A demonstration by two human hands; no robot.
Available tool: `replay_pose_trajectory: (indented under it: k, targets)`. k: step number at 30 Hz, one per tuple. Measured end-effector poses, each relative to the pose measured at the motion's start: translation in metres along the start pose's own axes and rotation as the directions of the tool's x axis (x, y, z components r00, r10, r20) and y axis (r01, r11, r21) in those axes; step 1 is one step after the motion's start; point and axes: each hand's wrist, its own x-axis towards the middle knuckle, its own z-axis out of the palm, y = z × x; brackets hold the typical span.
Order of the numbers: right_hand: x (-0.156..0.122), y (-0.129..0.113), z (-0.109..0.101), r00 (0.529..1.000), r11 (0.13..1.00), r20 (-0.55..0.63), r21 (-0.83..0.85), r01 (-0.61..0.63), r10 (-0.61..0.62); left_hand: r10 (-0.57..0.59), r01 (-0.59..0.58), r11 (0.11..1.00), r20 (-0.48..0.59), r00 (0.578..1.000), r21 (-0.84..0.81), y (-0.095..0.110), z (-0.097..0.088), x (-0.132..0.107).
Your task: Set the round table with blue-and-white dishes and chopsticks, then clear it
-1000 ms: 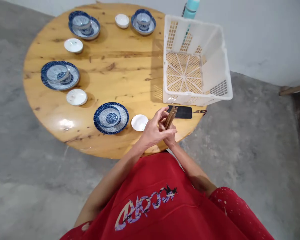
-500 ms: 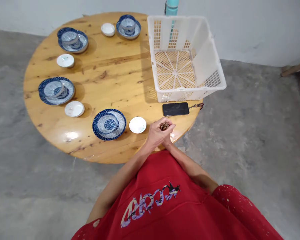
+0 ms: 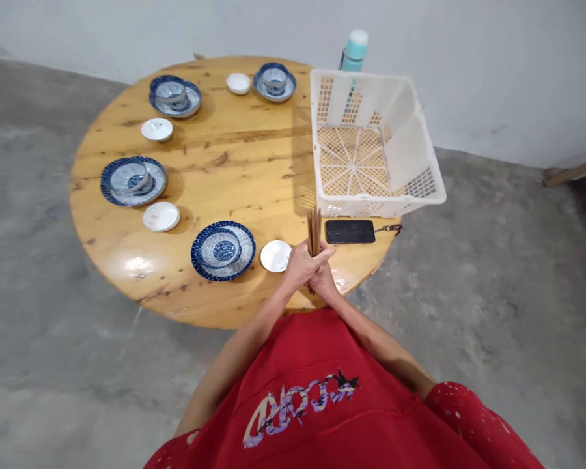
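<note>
A bundle of brown wooden chopsticks point(image 3: 314, 231) is gripped between my two hands over the table's near edge. My left hand point(image 3: 303, 262) wraps it from the left, its thumb across the front. My right hand point(image 3: 323, 280) closes round the lower part from the right, partly hidden behind the left. Just left of my hands lies a small white dish point(image 3: 275, 256). Beyond that dish is a blue-and-white plate point(image 3: 247, 257) with a patterned bowl point(image 3: 219, 251) on it.
More bowl-and-plate sets point(image 3: 134, 181) and small white dishes point(image 3: 161, 216) line the round wooden table point(image 3: 234, 176). A white plastic basket point(image 3: 381, 207) stands at the right, a turquoise bottle point(image 3: 354, 51) behind it. A black phone point(image 3: 350, 232) lies near my hands.
The chopsticks have tipped from end-on toward the camera to pointing away across the table. Both hands stay closed round them. The view has shifted, so the table appears lower and farther right.
</note>
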Motion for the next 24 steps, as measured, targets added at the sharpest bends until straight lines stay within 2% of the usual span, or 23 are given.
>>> replay_pose_trajectory:
  k: [2, 5, 9, 11, 13, 15, 20, 22, 24]
  targets:
    - [-0.015, -0.018, 0.006, 0.989, 0.991, 0.118, 0.096, -0.096, 0.084, -0.015, 0.025, 0.995, 0.105, 0.994, -0.095, 0.004, -0.018, -0.005]
    - [-0.034, -0.047, 0.016, 0.905, 0.936, 0.342, 0.150, -0.319, 0.253, -0.050, 0.124, 0.935, 0.221, 0.974, -0.333, 0.007, -0.041, -0.021]
    - [-0.043, -0.062, 0.030, 0.821, 0.893, 0.467, 0.128, -0.432, 0.330, -0.118, 0.208, 0.738, 0.181, 0.976, -0.642, 0.000, -0.054, -0.047]
    - [-0.044, -0.060, 0.037, 0.787, 0.875, 0.502, 0.112, -0.472, 0.360, -0.170, 0.220, 0.649, 0.143, 0.975, -0.729, -0.006, -0.058, -0.056]
    - [-0.045, -0.056, 0.045, 0.768, 0.864, 0.517, 0.102, -0.493, 0.377, -0.214, 0.200, 0.599, 0.086, 0.973, -0.775, -0.012, -0.063, -0.062]
    - [-0.046, -0.055, 0.052, 0.793, 0.881, 0.501, 0.115, -0.459, 0.348, -0.247, 0.174, 0.586, 0.031, 0.969, -0.791, -0.017, -0.071, -0.065]
    - [-0.050, -0.057, 0.070, 0.944, 0.977, 0.299, 0.117, -0.181, 0.139, -0.277, 0.080, 0.645, -0.135, 0.951, -0.760, -0.023, -0.090, -0.065]
    - [-0.052, -0.057, 0.077, 0.966, 0.992, 0.251, 0.083, -0.090, 0.066, -0.265, 0.045, 0.656, -0.174, 0.948, -0.753, -0.023, -0.093, -0.065]
    - [-0.053, -0.054, 0.081, 0.970, 0.997, 0.239, 0.060, -0.053, 0.037, -0.273, 0.041, 0.655, -0.186, 0.944, -0.754, -0.023, -0.094, -0.065]
